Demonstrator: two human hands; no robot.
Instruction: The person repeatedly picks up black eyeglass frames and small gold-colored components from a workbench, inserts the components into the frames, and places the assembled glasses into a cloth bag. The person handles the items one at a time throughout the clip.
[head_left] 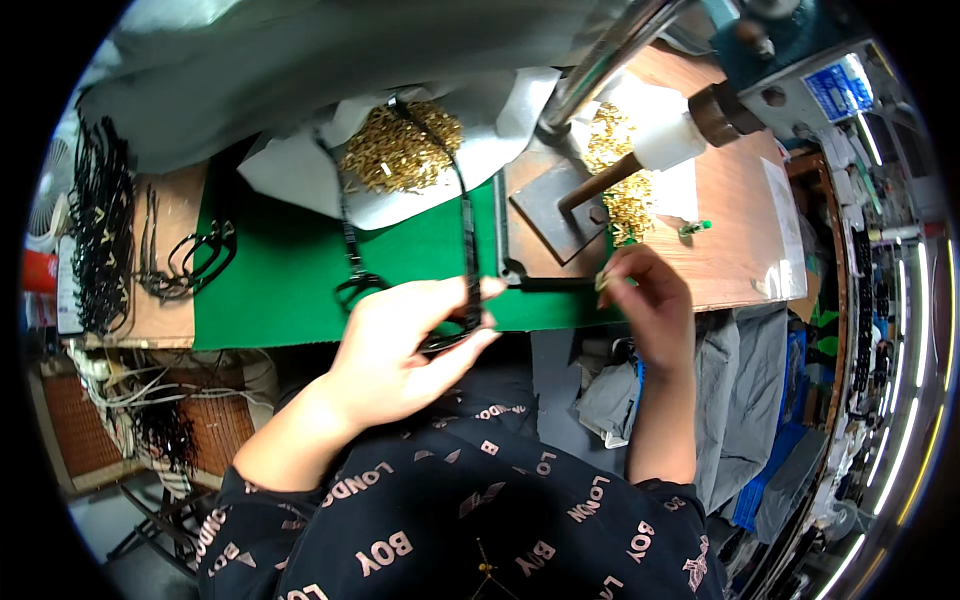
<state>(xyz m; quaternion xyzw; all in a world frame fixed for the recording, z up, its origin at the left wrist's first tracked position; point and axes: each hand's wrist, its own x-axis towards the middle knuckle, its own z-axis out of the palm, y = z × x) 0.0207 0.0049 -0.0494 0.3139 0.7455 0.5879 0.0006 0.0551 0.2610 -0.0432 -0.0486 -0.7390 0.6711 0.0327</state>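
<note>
The left hand [400,340] has its thumb and fingers pinching a black strap [468,235] above the front edge of a green mat [270,285]; the right hand [650,295] has thumb and fingertips pinching a small gold-coloured piece [601,283], near the metal press [560,215]; the mat covers part of a wooden table [745,255]; gold-coloured pieces [400,150] lie heaped on a white sheet [285,175]; grey cloth [745,380] hangs at right; the press bears a blue-and-white label [840,88], print too small to read; the dark shirt [450,500] carries pale capital lettering.
</note>
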